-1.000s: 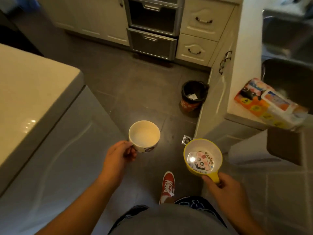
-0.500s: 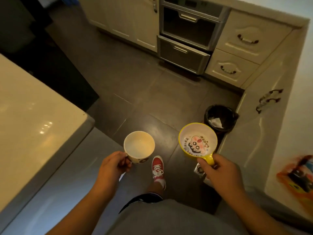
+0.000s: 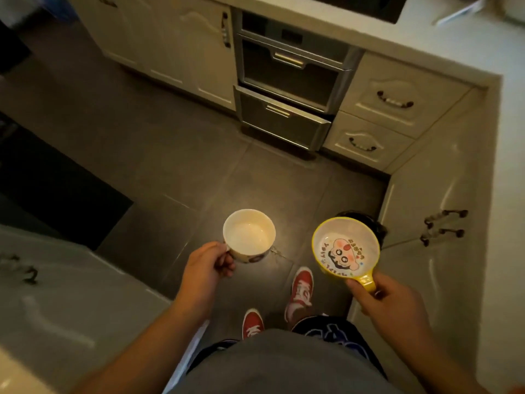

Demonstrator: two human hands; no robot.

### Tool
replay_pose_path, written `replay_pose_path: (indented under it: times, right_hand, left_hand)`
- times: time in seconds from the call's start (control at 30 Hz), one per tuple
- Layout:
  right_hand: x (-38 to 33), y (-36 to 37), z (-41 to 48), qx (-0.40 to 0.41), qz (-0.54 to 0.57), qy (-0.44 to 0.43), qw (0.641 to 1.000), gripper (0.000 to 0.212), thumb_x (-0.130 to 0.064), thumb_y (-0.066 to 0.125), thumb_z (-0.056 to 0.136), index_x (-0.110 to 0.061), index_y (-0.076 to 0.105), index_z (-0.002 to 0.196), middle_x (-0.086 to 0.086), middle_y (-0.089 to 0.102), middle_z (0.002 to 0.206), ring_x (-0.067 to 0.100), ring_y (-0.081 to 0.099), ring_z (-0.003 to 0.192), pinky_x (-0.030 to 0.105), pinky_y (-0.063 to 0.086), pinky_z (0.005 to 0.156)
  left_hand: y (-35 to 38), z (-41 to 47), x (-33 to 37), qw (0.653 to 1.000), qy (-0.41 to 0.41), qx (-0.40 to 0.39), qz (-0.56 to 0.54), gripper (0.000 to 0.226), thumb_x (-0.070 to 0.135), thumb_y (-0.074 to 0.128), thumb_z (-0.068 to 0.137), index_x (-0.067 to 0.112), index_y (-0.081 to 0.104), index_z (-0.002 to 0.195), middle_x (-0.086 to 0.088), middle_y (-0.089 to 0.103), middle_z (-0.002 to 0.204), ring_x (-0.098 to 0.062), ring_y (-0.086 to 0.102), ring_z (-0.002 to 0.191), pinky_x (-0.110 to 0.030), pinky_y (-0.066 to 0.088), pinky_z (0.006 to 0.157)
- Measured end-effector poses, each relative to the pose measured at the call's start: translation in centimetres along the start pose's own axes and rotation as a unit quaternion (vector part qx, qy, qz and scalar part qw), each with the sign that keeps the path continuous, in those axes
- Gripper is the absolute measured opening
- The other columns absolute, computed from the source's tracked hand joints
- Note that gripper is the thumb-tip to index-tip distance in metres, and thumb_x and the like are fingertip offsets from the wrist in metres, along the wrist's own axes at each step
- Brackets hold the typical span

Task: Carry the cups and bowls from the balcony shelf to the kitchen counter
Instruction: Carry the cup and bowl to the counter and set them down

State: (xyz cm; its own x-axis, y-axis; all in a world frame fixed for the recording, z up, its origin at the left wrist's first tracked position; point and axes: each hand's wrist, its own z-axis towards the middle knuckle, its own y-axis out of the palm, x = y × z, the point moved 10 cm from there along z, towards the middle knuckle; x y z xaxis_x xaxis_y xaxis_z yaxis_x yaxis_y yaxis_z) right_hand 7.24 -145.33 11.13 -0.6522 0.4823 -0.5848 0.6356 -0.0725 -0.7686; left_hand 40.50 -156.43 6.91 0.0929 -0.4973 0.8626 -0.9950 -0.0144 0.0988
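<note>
My left hand [image 3: 205,266] grips the handle of a white cup [image 3: 249,234] with a printed band low on its side; the cup is upright and looks empty. My right hand [image 3: 389,300] pinches the short handle of a yellow bowl [image 3: 345,247] with a cartoon face printed inside. Both are held over the dark tiled floor, in front of my body. The kitchen counter [image 3: 508,115] runs along the far side and down the right.
A built-in oven with a drawer [image 3: 287,89] sits in the far cabinets, drawers [image 3: 395,103] to its right. A black bin [image 3: 377,227] stands behind the bowl by the right cabinet doors [image 3: 443,228]. A white cabinet [image 3: 56,294] is at my left. My red shoes [image 3: 299,291] are on the floor.
I have walked further into the kitchen and turned: the oven and drawers are nearer, the bin has slid behind the bowl. Both hands keep their grips.
</note>
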Motion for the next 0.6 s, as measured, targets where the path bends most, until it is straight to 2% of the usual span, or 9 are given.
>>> replay_pose_path:
  times: [0.1, 0.17, 0.2, 0.3, 0.37, 0.43, 0.53, 0.6]
  right_hand:
    - [0.7, -0.7, 4.4, 0.004, 0.011, 0.026, 1.000, 0.033, -0.046, 0.072, 0.079, -0.022, 0.058, 0.060, 0.001, 0.064, 0.054, 0.013, 0.062, 0.050, 0.039, 0.050, 0.048]
    - [0.9, -0.9, 8.0, 0.005, 0.025, 0.032, 0.999, 0.027, -0.045, 0.074, 0.078, -0.030, 0.059, 0.060, -0.008, 0.065, 0.057, 0.009, 0.061, 0.052, 0.032, 0.044, 0.044]
    - [0.8, -1.0, 10.0, 0.004, 0.026, 0.029, 0.999, 0.029, -0.045, 0.074, 0.078, -0.031, 0.057, 0.059, -0.010, 0.065, 0.057, 0.008, 0.060, 0.053, 0.030, 0.042, 0.043]
    - [-0.4, -1.1, 16.4, -0.008, 0.005, 0.008, 1.000, 0.040, -0.047, 0.076, 0.075, -0.022, 0.052, 0.056, -0.003, 0.060, 0.051, 0.008, 0.056, 0.048, 0.036, 0.046, 0.047]
    - [-2.5, -1.2, 20.5, -0.017, -0.006, -0.036, 0.999, 0.043, -0.049, 0.076, 0.073, -0.020, 0.049, 0.055, -0.002, 0.058, 0.050, 0.009, 0.056, 0.048, 0.028, 0.044, 0.046]
    - [-5.7, -1.2, 24.6, -0.026, -0.019, -0.098, 0.995, 0.046, -0.049, 0.075, 0.071, -0.019, 0.045, 0.053, 0.000, 0.053, 0.046, 0.013, 0.056, 0.054, 0.017, 0.035, 0.043]
    - [-11.6, 0.0, 30.0, -0.060, -0.021, -0.178, 0.982, 0.047, -0.048, 0.074, 0.071, -0.018, 0.043, 0.053, -0.001, 0.045, 0.041, 0.018, 0.051, 0.053, 0.014, 0.033, 0.045]
    - [-15.8, 1.7, 33.2, -0.086, -0.017, -0.221, 0.971, 0.045, -0.045, 0.074, 0.072, -0.018, 0.044, 0.053, -0.002, 0.042, 0.042, 0.019, 0.050, 0.055, 0.015, 0.032, 0.045]
  left_hand:
    - [3.0, 5.1, 1.6, 1.000, -0.006, -0.017, -0.007, 0.041, 0.016, 0.051, 0.086, 0.023, 0.053, 0.046, -0.002, 0.058, 0.054, -0.015, 0.058, 0.054, -0.024, 0.049, 0.050]
    - [5.0, 8.7, 2.9, 1.000, -0.008, -0.019, -0.010, 0.044, 0.013, 0.050, 0.088, 0.023, 0.053, 0.045, -0.002, 0.058, 0.052, -0.014, 0.057, 0.052, -0.023, 0.049, 0.049]
    - [5.9, 10.3, 3.7, 1.000, -0.006, -0.013, -0.012, 0.046, 0.011, 0.049, 0.089, 0.023, 0.052, 0.045, -0.002, 0.057, 0.052, -0.015, 0.057, 0.051, -0.023, 0.049, 0.048]
    - [7.4, 14.5, 6.0, 1.000, -0.003, 0.019, -0.020, 0.051, 0.007, 0.046, 0.092, 0.022, 0.051, 0.044, -0.003, 0.056, 0.051, -0.016, 0.055, 0.051, -0.025, 0.048, 0.049]
    - [7.6, 16.6, 7.4, 0.999, -0.008, 0.043, -0.032, 0.051, 0.006, 0.046, 0.093, 0.021, 0.049, 0.044, -0.004, 0.055, 0.052, -0.018, 0.053, 0.052, -0.028, 0.045, 0.051]
    - [6.9, 18.3, 8.8, 0.995, -0.012, 0.079, -0.055, 0.053, 0.003, 0.045, 0.093, 0.020, 0.048, 0.042, -0.004, 0.054, 0.050, -0.018, 0.053, 0.050, -0.027, 0.045, 0.049]
    - [4.4, 19.7, 10.4, 0.988, -0.010, 0.136, -0.066, 0.053, 0.006, 0.048, 0.091, 0.022, 0.049, 0.041, -0.003, 0.055, 0.049, -0.017, 0.055, 0.049, -0.026, 0.047, 0.048]
    - [2.1, 20.2, 11.2, 0.982, -0.009, 0.174, -0.074, 0.041, 0.016, 0.053, 0.083, 0.022, 0.051, 0.043, -0.003, 0.056, 0.051, -0.018, 0.055, 0.050, -0.027, 0.047, 0.050]
